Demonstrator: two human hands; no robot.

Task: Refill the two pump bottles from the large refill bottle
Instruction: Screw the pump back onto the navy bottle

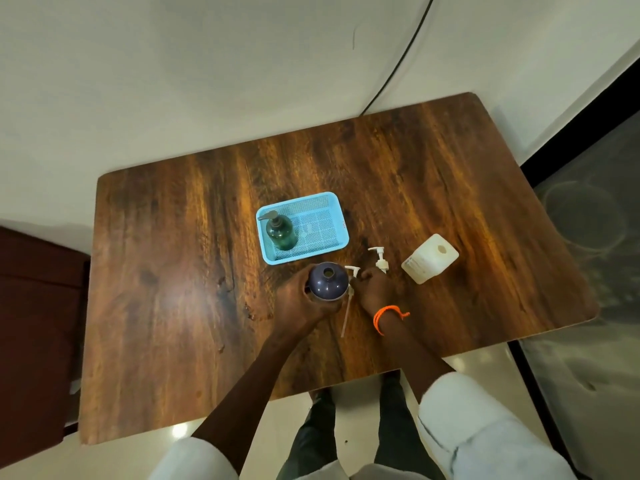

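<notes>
1. Dark pump bottle (328, 281) with its top off, standing on the bench (173, 306) just below the blue basket (334, 202); left hand (301, 303) wrapped round its side.
2. Right hand (375, 289) pinching a white pump (352, 271), long tube hanging down beside the bottle; fingers curled.
3. Second white pump (381, 259) lying near; white refill bottle (429, 258) open, further right.
4. Green pump bottle (281, 232) in the basket, pump on.
5. Could drip soap from the tube onto the bench.
6. Could tip the open bottle if bumped.
7. Could mix up the two pumps.
</notes>
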